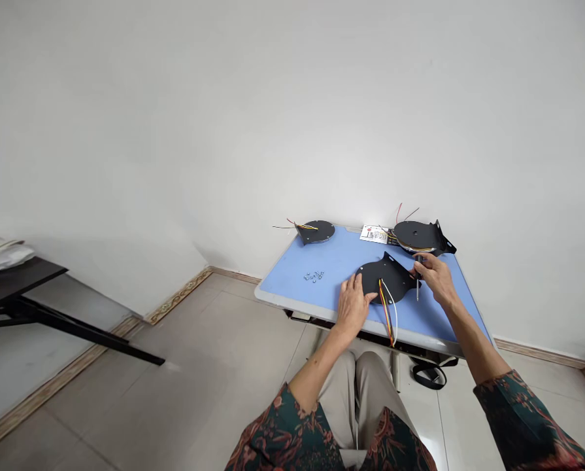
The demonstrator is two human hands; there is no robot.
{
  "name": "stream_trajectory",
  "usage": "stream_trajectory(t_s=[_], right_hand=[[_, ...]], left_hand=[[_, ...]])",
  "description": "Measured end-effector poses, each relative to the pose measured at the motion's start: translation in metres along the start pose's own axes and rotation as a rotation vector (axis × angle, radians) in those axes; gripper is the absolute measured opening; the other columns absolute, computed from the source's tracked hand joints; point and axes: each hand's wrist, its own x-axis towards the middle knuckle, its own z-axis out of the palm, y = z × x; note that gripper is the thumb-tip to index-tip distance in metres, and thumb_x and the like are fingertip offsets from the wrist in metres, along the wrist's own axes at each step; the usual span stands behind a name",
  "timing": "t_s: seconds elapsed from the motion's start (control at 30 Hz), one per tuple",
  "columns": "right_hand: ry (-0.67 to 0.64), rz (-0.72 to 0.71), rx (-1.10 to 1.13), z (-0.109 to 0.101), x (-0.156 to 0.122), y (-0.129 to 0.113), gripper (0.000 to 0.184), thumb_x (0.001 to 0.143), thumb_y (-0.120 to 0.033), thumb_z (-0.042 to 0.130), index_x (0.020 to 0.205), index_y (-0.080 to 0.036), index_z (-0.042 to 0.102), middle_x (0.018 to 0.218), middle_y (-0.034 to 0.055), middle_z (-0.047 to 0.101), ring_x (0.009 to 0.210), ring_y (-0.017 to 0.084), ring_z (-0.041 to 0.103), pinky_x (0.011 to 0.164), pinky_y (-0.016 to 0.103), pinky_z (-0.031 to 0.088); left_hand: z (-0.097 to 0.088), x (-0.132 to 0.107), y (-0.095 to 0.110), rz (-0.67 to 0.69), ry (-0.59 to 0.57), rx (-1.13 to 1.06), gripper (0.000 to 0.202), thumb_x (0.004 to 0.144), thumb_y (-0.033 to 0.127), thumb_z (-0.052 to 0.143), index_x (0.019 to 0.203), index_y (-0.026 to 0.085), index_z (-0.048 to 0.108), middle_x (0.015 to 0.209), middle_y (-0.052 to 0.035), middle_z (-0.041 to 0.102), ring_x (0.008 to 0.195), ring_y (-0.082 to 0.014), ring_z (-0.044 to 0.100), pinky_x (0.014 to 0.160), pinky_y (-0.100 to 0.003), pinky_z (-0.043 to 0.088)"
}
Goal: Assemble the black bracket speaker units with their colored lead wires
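A flat black plate [387, 275] with red, yellow and white wires [387, 313] hanging over the front edge lies on a small blue table [321, 288]. My left hand [351, 304] rests on the plate's left side, fingers spread flat. My right hand [434, 275] is closed around a thin screwdriver [417, 288] with a dark handle, its tip pointing down at the plate's right edge.
A second black assembly [419, 237] with wires sits at the table's back right beside a printed card [374, 233]. A black disc [316, 231] with wires lies at the back left. Several small screws [314, 277] are scattered mid-table. A dark table [22, 288] stands far left.
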Motion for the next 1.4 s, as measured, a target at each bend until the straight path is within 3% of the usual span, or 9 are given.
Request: stream_trajectory(t_s=[0.1,0.23,0.37,0.53,0.67,0.87,1.03,1.4], right_hand=[[0.03,0.088,-0.029,-0.011,-0.016,-0.006,0.038,0.072,-0.036,0.06,0.105,-0.018,0.07,0.071,0.0042,0.073,0.075,0.024,0.072,0.07,0.036,0.057],[-0.036,0.167,0.0,-0.025,-0.024,-0.026,0.032,0.068,-0.03,0.065,0.098,-0.018,0.07,0.063,0.0028,0.069,0.061,0.022,0.07,0.062,0.035,0.058],[0.054,0.039,0.11,-0.026,-0.012,-0.049,0.033,0.072,-0.032,0.066,0.103,-0.019,0.067,0.064,0.0006,0.068,0.06,0.019,0.068,0.062,0.033,0.058],[0.189,-0.256,0.153,0.016,0.022,-0.054,0.035,0.082,-0.039,0.064,0.112,-0.021,0.061,0.076,0.0019,0.072,0.071,0.021,0.071,0.073,0.035,0.057],[0.142,-0.387,0.075,0.053,0.043,-0.044,0.03,0.086,-0.037,0.061,0.112,-0.022,0.061,0.086,0.004,0.075,0.077,0.021,0.071,0.079,0.035,0.055],[0.04,-0.421,0.036,0.067,0.053,-0.033,0.024,0.088,-0.032,0.06,0.11,-0.024,0.059,0.088,0.0029,0.075,0.08,0.02,0.072,0.081,0.033,0.055],[0.033,-0.407,0.047,0.067,0.051,-0.033,0.023,0.087,-0.031,0.061,0.109,-0.024,0.059,0.088,0.0027,0.076,0.078,0.02,0.072,0.08,0.033,0.055],[0.025,-0.446,0.002,0.068,0.05,-0.032,0.023,0.088,-0.03,0.062,0.11,-0.023,0.06,0.088,0.0042,0.076,0.081,0.023,0.074,0.083,0.035,0.055]], left_hand=[[-0.002,0.023,-0.01,0.055,-0.082,-0.072,0.048,0.097,0.028,0.06,0.142,0.013,0.051,0.145,-0.0192,0.058,0.135,-0.0293,0.053,0.113,-0.046,0.044],[-0.006,0.051,-0.022,0.069,-0.199,-0.176,0.046,0.094,0.019,0.06,0.139,0.017,0.057,0.141,-0.0139,0.063,0.13,-0.0265,0.058,0.113,-0.042,0.044],[-0.004,0.074,-0.03,0.029,-0.22,-0.235,0.041,0.094,0.019,0.06,0.134,0.017,0.062,0.131,-0.013,0.07,0.12,-0.0251,0.065,0.109,-0.04,0.048],[0.008,0.105,-0.02,-0.01,-0.118,-0.244,0.033,0.092,0.011,0.059,0.123,0.017,0.068,0.123,-0.0116,0.073,0.112,-0.0226,0.069,0.106,-0.039,0.05],[0.021,0.122,-0.007,-0.042,-0.089,-0.286,0.039,0.088,-0.002,0.051,0.118,0.016,0.068,0.119,-0.0101,0.074,0.113,-0.0199,0.069,0.104,-0.035,0.051],[0.03,0.12,-0.007,-0.041,-0.153,-0.323,0.035,0.09,0.0,0.049,0.114,0.019,0.065,0.106,-0.0069,0.077,0.103,-0.0186,0.072,0.097,-0.034,0.054],[0.03,0.116,-0.008,0.015,-0.158,-0.305,0.033,0.09,-0.001,0.047,0.106,0.022,0.064,0.108,-0.0058,0.076,0.105,-0.0184,0.071,0.096,-0.033,0.054],[0.027,0.116,-0.005,0.068,-0.174,-0.224,0.034,0.091,0.0,0.044,0.111,0.02,0.062,0.11,-0.0084,0.076,0.108,-0.0212,0.07,0.096,-0.034,0.053]])
